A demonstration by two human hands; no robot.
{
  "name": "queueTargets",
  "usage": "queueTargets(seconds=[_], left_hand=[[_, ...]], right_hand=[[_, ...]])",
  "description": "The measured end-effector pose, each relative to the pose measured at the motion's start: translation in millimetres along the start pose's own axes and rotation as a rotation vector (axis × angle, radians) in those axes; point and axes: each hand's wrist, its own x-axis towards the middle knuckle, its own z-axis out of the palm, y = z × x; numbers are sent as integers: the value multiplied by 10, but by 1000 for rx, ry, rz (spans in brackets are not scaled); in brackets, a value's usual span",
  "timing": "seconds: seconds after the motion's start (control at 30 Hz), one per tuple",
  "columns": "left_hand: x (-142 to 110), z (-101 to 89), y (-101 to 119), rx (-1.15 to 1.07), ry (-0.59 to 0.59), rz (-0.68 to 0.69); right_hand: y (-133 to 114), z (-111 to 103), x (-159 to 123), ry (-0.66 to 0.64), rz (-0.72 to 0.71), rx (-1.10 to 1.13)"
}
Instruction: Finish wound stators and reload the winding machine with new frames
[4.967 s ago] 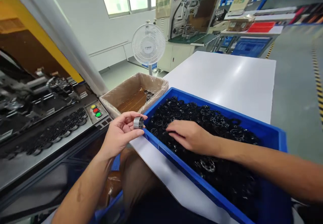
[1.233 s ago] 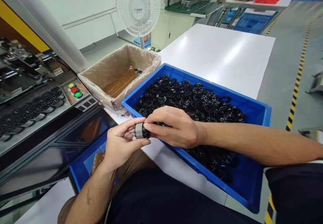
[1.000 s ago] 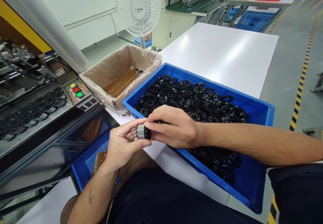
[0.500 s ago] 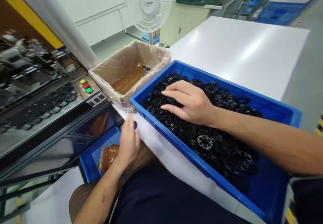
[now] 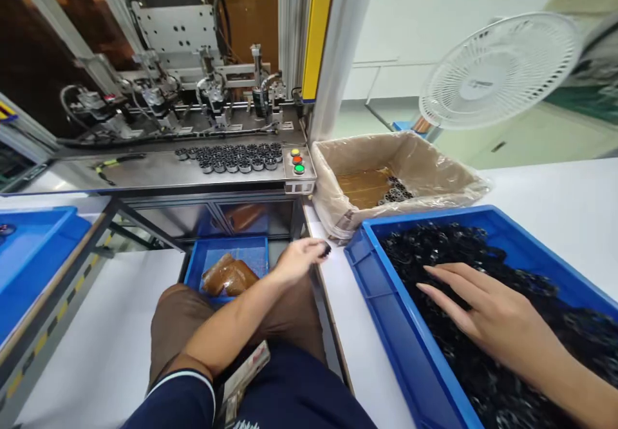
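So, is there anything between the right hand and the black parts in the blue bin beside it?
Nothing visible: the right hand, fingers parted, is over the black parts. The wall of the blue bin lies off to its left, not between them. Whether the fingertips touch any part is unclear.

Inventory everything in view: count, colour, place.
Small part: one, dark, held
Bin: one, blue, right
Box: one, brown, behind bin
Loose parts: many, dark, in bin and box
Tabletop: one, white, under bin
Fan: one, white, behind box
Machine: one, silver-yellow, upper left
Buttons: three, yellow-red-green, on machine
Lined-up parts: many, black, on machine
Trays: at least two, blue, left half
Bag: one, brown, in tray
Left hand: one, bare, holding small part
Right hand: one, bare, over bin
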Motion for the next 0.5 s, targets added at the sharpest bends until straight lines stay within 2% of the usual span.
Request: queueTargets(seconds=[0.03,0.1,0.17,0.27,0.33,0.4,0.43,0.5], left_hand=[[10,-194,5,-29,59,-13],[16,-711,35,-46,191,-30],[37,-1367,99,0,352,-48],[166,-2398,218,189,630,-93],[313,-2953,259,335,752,-144],[470,-3322,245,441,785,-192],[539,-3433,223,477,778,-204],[641,-3533,175,522,734,-200]], right_hand=[[18,25,-11,-14,8,-4],[67,76,-50,-69,30,5],[131,131,-112,-171,59,52],[226,222,-245,-391,152,185],[275,284,-336,-481,224,263],[311,335,-402,-515,246,300],[322,352,-421,-522,242,299],[320,359,-423,-545,233,270]])
